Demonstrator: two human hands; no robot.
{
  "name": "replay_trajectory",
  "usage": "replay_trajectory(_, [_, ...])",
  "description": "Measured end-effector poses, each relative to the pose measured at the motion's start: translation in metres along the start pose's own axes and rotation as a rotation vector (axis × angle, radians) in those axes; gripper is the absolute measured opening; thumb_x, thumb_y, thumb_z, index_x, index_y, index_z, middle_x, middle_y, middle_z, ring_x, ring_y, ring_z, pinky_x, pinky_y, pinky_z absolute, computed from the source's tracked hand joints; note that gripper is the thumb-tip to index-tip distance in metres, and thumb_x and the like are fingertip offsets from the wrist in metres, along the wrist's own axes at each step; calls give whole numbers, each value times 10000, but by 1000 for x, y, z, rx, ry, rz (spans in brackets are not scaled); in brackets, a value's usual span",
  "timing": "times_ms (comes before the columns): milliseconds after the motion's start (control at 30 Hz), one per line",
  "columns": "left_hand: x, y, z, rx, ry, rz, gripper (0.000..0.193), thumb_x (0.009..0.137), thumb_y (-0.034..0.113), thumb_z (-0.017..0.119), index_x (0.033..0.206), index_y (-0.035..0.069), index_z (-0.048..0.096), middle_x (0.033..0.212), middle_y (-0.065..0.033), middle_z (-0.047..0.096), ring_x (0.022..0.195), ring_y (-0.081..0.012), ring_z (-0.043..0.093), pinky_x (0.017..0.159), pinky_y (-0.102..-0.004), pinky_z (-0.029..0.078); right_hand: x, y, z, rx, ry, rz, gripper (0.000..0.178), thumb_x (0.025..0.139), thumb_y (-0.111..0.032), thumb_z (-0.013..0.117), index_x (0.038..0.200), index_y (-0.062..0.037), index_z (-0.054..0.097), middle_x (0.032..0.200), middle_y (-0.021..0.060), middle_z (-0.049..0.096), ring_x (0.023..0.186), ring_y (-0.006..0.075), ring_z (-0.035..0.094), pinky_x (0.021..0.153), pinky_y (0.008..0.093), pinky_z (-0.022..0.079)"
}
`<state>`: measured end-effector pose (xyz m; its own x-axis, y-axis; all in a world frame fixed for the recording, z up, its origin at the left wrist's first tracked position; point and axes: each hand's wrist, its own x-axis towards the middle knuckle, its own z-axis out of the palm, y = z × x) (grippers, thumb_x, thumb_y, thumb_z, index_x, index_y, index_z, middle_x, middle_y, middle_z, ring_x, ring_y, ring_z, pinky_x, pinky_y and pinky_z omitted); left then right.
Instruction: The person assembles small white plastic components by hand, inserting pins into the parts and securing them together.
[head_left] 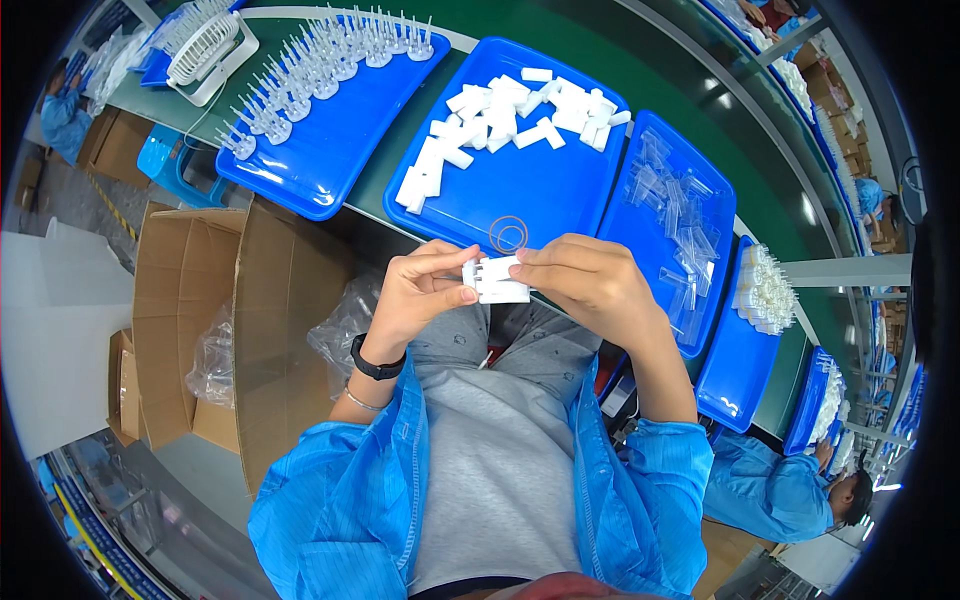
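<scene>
White boxy plastic piece [505,290], narrow gaps showing, grasped and partly hidden by left fingers [450,262] and right fingers [550,257]; far: blue rectangular plastic tray [470,195], white plastic blocks [570,118] inside

- White plastic end piece [470,274]: small, narrow and plain, standing roughly upright between the thumb and fingers of the left hand [412,292], at the side facing the right hand [590,282].
- Upper white block [498,267]: smooth, oblong, its long side running from the left hand toward the right hand and slightly tilted; the right hand's fingertips grip its far end.
- Lower white block [505,292]: similarly white and oblong, just below the upper one between both hands, lying nearly level; whether the pieces are joined cannot be told.
</scene>
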<state>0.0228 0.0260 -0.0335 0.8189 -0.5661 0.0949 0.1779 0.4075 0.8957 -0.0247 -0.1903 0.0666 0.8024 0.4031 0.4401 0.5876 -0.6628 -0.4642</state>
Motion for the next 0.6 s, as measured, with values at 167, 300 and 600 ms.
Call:
replay_trajectory(167, [0, -5, -3, -61, -18, -30, 454, 727, -102, 713, 1163, -29, 609, 1100, -146, 598, 992, -220, 622, 823, -312, 578, -1, 6, 12, 110, 25, -13, 189, 663, -69, 756, 851, -82, 736, 805, 44, 698, 730, 168, 635, 603, 262, 475])
replay_trajectory(300, [-2, -11, -6, -68, -27, -29, 455, 729, -85, 720, 1166, -32, 608, 1107, -147, 600, 997, -224, 621, 831, -323, 567, 5, 12, 13, 59, -35, -71, 210, 665, -128, 771, 872, -106, 746, 782, 15, 698, 769, 164, 598, 669, 273, 442])
replay_trajectory(600, [-3, -17, -2, -120, 22, -78, 494, 788, -12, 701, 1251, -46, 531, 1157, -148, 583, 999, -214, 626, 834, -305, 541, 17, 116, 31, -308, 154, 274, 329, 830, -190, 649, 1151, -115, 639, 1054, 115, 633, 1010, 268, 558, 878, 385, 445])
